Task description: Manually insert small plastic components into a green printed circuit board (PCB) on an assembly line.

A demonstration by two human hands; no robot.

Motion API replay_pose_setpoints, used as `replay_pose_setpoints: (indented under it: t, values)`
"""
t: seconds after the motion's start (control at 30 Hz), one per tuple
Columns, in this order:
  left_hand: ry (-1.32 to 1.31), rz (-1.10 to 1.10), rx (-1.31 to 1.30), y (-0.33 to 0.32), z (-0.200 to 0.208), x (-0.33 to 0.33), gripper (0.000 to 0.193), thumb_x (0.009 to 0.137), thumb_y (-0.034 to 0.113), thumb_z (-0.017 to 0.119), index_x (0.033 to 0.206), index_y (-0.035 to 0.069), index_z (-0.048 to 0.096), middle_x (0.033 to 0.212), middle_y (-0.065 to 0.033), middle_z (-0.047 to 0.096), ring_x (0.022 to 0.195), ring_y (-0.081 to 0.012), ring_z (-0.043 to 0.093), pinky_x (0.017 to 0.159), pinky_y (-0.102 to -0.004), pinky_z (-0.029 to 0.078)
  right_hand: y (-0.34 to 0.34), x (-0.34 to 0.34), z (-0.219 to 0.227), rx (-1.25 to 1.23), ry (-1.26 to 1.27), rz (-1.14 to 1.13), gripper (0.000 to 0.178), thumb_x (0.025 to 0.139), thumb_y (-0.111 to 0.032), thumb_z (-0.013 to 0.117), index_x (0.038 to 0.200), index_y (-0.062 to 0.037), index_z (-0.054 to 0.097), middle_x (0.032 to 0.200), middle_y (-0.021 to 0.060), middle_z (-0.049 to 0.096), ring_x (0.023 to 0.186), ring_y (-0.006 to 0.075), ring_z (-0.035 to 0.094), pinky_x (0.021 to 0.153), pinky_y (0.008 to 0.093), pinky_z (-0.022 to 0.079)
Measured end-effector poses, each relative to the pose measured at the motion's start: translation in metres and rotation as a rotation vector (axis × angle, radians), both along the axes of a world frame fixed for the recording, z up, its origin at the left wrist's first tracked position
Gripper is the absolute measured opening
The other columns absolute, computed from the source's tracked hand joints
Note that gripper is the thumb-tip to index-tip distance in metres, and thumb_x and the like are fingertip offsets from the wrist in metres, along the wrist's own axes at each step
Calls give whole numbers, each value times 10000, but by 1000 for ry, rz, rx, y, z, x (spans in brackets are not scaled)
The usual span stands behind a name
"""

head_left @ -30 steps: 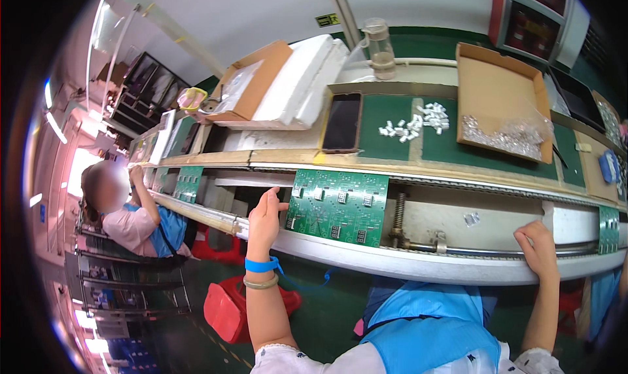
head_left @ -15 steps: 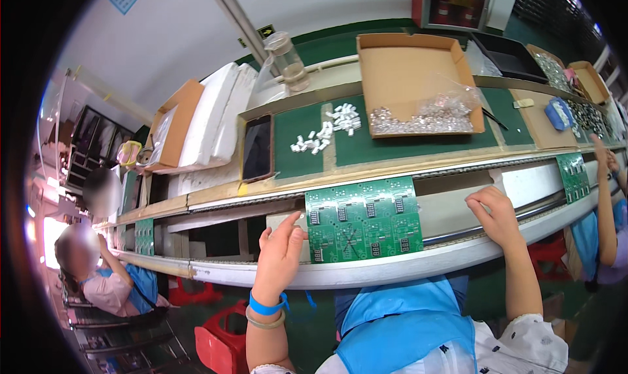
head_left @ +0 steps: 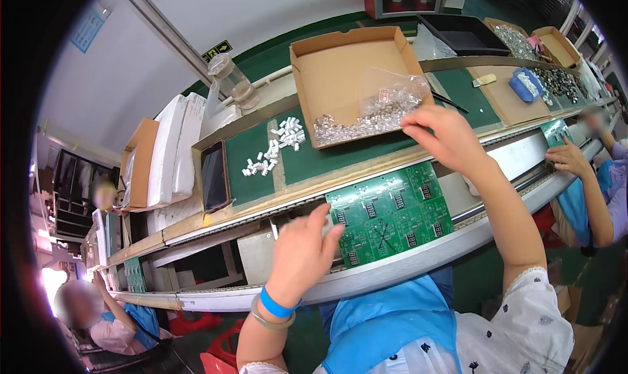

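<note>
Fingers of left hand (head_left: pixel 297 256) at circuit board (head_left: pixel 391 212) edge

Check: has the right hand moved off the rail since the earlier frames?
Yes. The right hand has left the conveyor's near rail and gone up past the green board to the bag of parts in the cardboard tray.

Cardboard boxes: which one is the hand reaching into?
The big open cardboard tray straight ahead, holding a clear bag of small silvery parts. The right hand is at its front edge; the other boxes are farther off.
</note>
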State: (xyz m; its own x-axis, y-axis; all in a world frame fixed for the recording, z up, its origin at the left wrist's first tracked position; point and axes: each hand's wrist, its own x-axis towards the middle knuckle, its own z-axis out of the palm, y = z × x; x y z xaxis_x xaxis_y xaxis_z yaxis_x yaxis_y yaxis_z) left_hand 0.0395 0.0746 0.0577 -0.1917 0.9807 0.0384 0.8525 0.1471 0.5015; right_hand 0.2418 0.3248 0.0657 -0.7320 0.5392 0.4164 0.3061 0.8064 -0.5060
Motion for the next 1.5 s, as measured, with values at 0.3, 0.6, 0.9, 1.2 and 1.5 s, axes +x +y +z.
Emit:
replay_pose_setpoints:
  t: [0.3,0.6,0.9,1.2,1.5]
  values:
    - [147,-4,369,140,18,-20,146,857,152,685,931,27,690,922,-146,681,829,-320,657,734,-393,517,37,-61,17,114,-442,-119,135,825,-179,695,892,-61,691,906,131,681,874,316,643,794,401,520]
    - [228,33,228,177,-6,-35,173,774,189,735,877,51,729,838,-150,698,855,-332,663,762,-431,525,82,-26,-1,354,-341,-349,302,751,-154,756,1047,-136,698,1137,86,600,1124,313,547,974,445,433]
    - [298,-19,127,186,-14,-33,110,712,203,780,735,105,737,742,-139,693,761,-334,673,699,-440,529,67,-55,-17,373,71,-282,300,774,-141,725,1073,-156,703,1021,66,629,1025,298,586,902,442,449]
    - [333,22,169,188,-12,-34,62,752,115,675,738,89,730,745,-169,683,758,-361,679,693,-462,540,22,-65,9,23,-485,-99,148,785,-218,729,846,-84,735,802,131,693,806,313,666,722,424,525]
    - [534,-31,272,184,-22,-40,100,758,55,613,766,35,710,773,-184,685,768,-355,690,675,-441,569,30,-87,0,-20,-571,-17,136,783,-200,723,837,-75,721,807,150,698,807,332,671,722,440,524]
